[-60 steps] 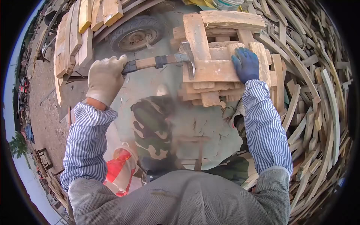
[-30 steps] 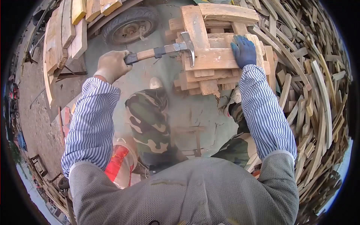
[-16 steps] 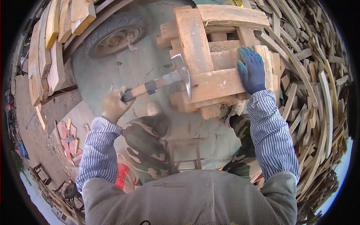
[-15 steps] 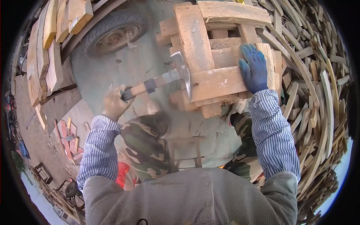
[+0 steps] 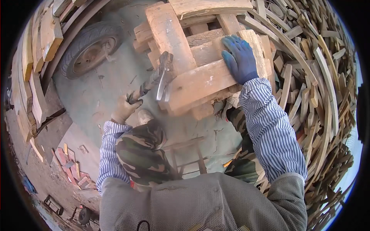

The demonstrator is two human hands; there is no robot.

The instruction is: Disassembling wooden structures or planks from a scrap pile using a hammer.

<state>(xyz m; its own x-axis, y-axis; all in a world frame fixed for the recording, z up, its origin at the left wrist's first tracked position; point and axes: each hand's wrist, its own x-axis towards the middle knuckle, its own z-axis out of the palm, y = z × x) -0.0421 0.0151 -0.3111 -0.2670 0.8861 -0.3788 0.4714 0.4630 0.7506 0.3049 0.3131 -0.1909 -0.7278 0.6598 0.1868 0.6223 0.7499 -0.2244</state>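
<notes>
My left hand [image 5: 126, 108], in a pale glove, is closed round the handle of a claw hammer [image 5: 144, 87]. The hammer's metal head is up against the left end of a front board on a stack of crossed wooden boards [image 5: 208, 82]; whether it touches is hard to tell. In a blue glove, my right hand [image 5: 240, 57] lies on the right part of that stack, fingers stretched out and thumb apart. A wide upright board [image 5: 171, 38] crosses the stack beyond the hammer. The palm of the right hand is hidden.
A large heap of loose wood strips [image 5: 320, 88] rises on the right. At the left are a wheel with a tyre [image 5: 92, 50] and stacked planks [image 5: 50, 36]. Reddish wood scraps [image 5: 71, 165] lie lower left. A small wooden stool frame [image 5: 185, 146] stands between my legs.
My view has swung, so the stack and wheel sit further left. The hammer has turned in my left hand, its head now tilted differently at the board's end. My right hand stays on the stack.
</notes>
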